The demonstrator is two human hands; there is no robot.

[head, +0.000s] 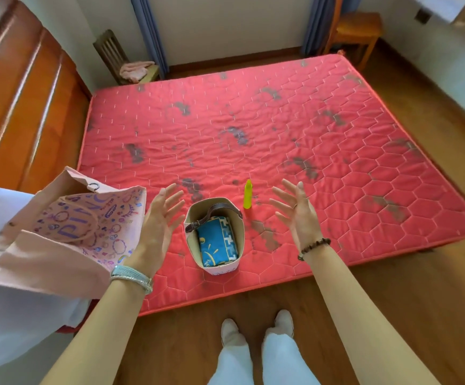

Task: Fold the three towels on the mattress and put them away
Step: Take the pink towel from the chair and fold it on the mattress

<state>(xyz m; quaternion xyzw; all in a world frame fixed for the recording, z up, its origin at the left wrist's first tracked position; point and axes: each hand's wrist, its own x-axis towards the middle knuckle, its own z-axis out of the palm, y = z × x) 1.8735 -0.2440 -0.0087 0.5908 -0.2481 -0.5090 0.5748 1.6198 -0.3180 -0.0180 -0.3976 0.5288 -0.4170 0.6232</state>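
From the head camera, the left hand (pixel 159 218) and right hand (pixel 297 215) are hovering over the near edge of the red mattress (pixel 281 120), fingers spread, holding nothing. Between them a small bucket bag (pixel 220 270) is holding a folded blue towel (pixel 216 243), with a brown strap (pixel 211 215) crossing its mouth. A yellow bottle (pixel 248 194) is standing just beyond, and a pink tote (pixel 67 254) is crowding the left.

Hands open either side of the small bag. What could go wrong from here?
1. The slim yellow plastic bottle stands upright right beside the small beige bucket bag, near the right hand; a careless sweep could topple it on the red quilted mattress.
2. The brown strap lies across the folded blue patterned towel inside; it may snag anything added.
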